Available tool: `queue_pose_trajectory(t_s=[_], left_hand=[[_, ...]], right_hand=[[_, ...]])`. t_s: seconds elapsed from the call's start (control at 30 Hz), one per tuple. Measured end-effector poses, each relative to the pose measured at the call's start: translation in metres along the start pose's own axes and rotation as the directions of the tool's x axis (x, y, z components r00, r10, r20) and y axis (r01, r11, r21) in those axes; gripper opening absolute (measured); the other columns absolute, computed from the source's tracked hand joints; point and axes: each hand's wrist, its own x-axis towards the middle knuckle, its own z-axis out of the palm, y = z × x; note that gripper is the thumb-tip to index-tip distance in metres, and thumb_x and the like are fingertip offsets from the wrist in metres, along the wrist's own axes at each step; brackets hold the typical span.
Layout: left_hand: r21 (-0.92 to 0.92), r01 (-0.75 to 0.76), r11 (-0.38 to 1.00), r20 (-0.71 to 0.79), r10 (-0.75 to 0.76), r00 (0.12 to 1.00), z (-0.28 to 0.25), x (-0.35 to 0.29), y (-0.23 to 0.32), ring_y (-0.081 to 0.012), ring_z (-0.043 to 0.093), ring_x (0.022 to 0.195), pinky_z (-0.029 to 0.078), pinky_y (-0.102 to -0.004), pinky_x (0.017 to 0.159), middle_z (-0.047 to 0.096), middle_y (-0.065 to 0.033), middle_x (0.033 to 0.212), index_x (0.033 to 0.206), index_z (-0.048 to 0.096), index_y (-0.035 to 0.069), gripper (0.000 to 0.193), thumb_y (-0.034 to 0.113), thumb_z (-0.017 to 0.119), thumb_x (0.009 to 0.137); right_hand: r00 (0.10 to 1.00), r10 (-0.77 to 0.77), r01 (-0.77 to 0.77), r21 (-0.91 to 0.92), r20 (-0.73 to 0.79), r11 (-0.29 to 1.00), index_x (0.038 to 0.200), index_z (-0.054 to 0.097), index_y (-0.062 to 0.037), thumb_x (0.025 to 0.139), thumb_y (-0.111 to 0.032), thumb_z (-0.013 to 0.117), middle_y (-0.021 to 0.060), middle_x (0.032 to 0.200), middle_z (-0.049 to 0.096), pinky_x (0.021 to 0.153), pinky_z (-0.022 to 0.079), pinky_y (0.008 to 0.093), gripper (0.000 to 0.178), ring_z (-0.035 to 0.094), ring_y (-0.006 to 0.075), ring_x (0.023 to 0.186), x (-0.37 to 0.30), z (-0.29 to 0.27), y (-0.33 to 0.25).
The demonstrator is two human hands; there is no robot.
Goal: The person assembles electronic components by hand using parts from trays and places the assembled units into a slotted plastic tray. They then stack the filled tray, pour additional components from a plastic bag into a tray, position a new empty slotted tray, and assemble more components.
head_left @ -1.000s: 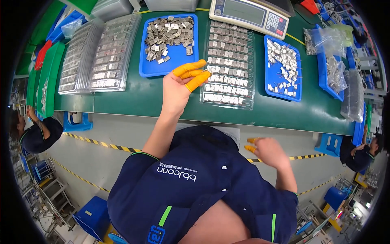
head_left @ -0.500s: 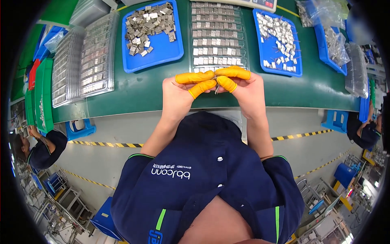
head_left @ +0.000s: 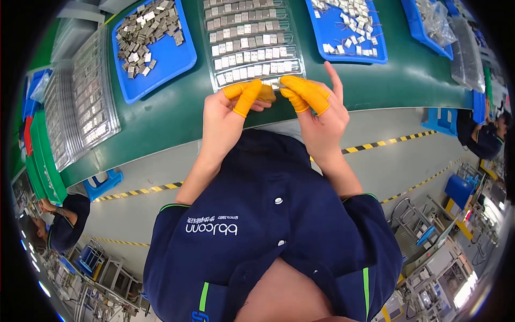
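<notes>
**Inside a Factory Workshop**

Small grey and white rectangular parts (head_left: 153,27) lie in shallow blue plastic trays (head_left: 167,64) on a long green worktop (head_left: 161,124). Beyond its near edge, black-and-yellow striped tape (head_left: 389,141) marks a grey floor (head_left: 386,126), with navy-shirted co-workers (head_left: 70,225) and metal-framed machinery (head_left: 442,268) either side.

One head-worn fisheye view, close and steeply downward over shirt (head_left: 247,193) and bench (head_left: 166,118)
</notes>
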Motion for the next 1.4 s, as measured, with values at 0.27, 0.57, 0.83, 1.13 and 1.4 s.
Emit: queue_pose_trajectory(t_s=[0.27, 0.57, 0.83, 1.13, 1.4], left_hand=[[0.347, -0.178, 0.921, 0.016, 0.183, 0.983, 0.011, 0.003, -0.004, -0.0100, 0.053, 0.064, 0.044, -0.0232, 0.061, 0.060, -0.0037, 0.073, 0.089, 0.061, 0.000, 0.013, 0.011, 0.060, 0.082], [0.150, -0.121, 0.981, 0.022, 0.119, 0.993, 0.010, 0.002, -0.009, -0.0121, 0.054, 0.074, 0.044, -0.0245, 0.071, 0.059, -0.0054, 0.081, 0.094, 0.057, 0.001, 0.015, 0.012, 0.058, 0.084], [0.151, -0.048, 0.987, 0.005, 0.047, 0.999, 0.017, 0.008, -0.011, -0.0107, 0.055, 0.077, 0.044, -0.0246, 0.072, 0.060, -0.0062, 0.085, 0.098, 0.055, -0.003, 0.022, 0.017, 0.052, 0.090], [0.474, -0.068, 0.878, 0.064, 0.043, 0.997, 0.017, 0.010, -0.016, -0.0217, 0.056, 0.073, 0.045, -0.0295, 0.069, 0.060, -0.0105, 0.082, 0.092, 0.061, 0.000, 0.017, 0.009, 0.062, 0.078], [0.772, -0.538, 0.339, 0.220, 0.651, 0.727, 0.008, 0.014, -0.021, -0.0250, 0.054, 0.074, 0.045, -0.0316, 0.066, 0.061, -0.0074, 0.082, 0.089, 0.065, 0.005, 0.021, 0.007, 0.068, 0.068]], right_hand=[[0.991, 0.131, -0.127, 0.212, -0.009, 0.969, 0.089, 0.063, -0.0004, 0.059, 0.009, 0.069, 0.0089, 0.084, 0.063, 0.087, 0.046, 0.0421, 0.031, 0.060, 0.0262, 0.082, -0.001, 0.001, -0.004], [0.990, 0.115, -0.126, 0.156, 0.082, 0.980, 0.088, 0.066, -0.0038, 0.059, 0.004, 0.071, 0.0070, 0.081, 0.062, 0.078, 0.046, 0.0336, 0.030, 0.057, 0.0268, 0.083, 0.004, -0.009, 0.010], [0.965, 0.254, -0.260, 0.145, 0.060, 0.955, 0.085, 0.067, -0.0043, 0.061, 0.003, 0.070, 0.0081, 0.081, 0.062, 0.077, 0.045, 0.0338, 0.025, 0.057, 0.0270, 0.084, -0.008, 0.000, 0.020], [0.981, 0.167, -0.171, 0.030, 0.099, 0.985, 0.083, 0.065, -0.0052, 0.064, 0.001, 0.068, 0.0071, 0.087, 0.059, 0.085, 0.040, 0.0379, 0.020, 0.052, 0.0278, 0.092, -0.011, -0.006, 0.029], [0.984, 0.164, -0.153, -0.135, 0.073, 0.979, 0.081, 0.066, -0.0058, 0.063, 0.002, 0.068, 0.0059, 0.092, 0.057, 0.088, 0.037, 0.0370, 0.019, 0.048, 0.0286, 0.103, -0.009, -0.011, 0.051]])
